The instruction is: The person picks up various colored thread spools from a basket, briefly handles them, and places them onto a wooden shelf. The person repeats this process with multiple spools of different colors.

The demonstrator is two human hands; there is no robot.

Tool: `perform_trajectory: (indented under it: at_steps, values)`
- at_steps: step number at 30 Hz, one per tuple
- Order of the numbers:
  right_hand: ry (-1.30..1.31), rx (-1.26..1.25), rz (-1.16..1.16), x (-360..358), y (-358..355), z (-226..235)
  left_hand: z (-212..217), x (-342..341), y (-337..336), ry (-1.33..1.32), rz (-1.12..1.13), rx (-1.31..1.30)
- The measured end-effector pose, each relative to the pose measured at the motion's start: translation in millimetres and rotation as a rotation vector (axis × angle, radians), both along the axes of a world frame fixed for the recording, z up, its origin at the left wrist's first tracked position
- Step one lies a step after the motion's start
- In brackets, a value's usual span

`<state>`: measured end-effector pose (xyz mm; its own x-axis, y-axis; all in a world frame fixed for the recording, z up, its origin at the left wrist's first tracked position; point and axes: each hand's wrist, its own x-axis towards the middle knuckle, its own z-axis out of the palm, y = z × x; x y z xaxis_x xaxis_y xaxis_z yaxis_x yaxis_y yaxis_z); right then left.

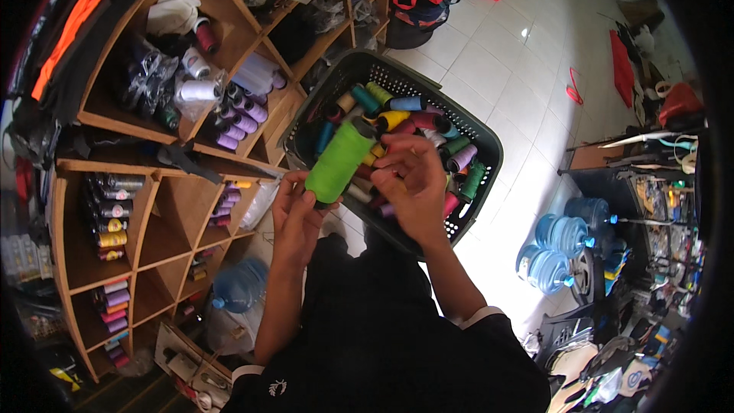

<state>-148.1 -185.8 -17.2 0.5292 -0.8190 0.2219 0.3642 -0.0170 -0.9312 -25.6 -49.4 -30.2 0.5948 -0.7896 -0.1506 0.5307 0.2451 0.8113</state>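
My left hand [294,214] grips the lower end of a large bright green thread spool [340,160], tilted up to the right. My right hand [413,180] is at its upper end, fingers curled near the dark cap. Both hands are over a dark plastic basket [485,141] holding several thread spools [428,126] of many colours.
Wooden cubby shelves [164,226] stand to the left, with purple spools [241,118], white spools, dark cones and bagged items in the compartments. Blue water jugs [562,248] sit on the white tiled floor at right. Cluttered racks line the far right edge.
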Motion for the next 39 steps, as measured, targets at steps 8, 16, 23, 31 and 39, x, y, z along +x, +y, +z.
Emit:
perform_trajectory:
  at_steps: [8, 16, 23, 31, 39]
  values:
    - [0.154, -0.193, -0.163, 4.9, 27.5, 23.7, 16.5, -27.2, -12.9, -0.035, 0.141, -0.101]
    - [0.100, -0.198, -0.156, 11.0, 29.4, 27.4, 10.9, -29.0, -3.0, -0.350, 0.234, -0.078]
    - [0.117, -0.247, 0.036, 9.9, 16.2, 27.3, 7.3, -20.6, 8.8, -0.537, 0.275, 0.004]
    - [0.654, -0.557, -0.349, 10.8, -20.4, -16.0, 27.9, -18.5, 13.1, 0.088, 0.143, -0.147]
    - [0.227, -0.464, -0.118, 9.0, 8.6, 47.7, 30.4, -20.8, 11.8, 0.037, 0.123, -0.156]
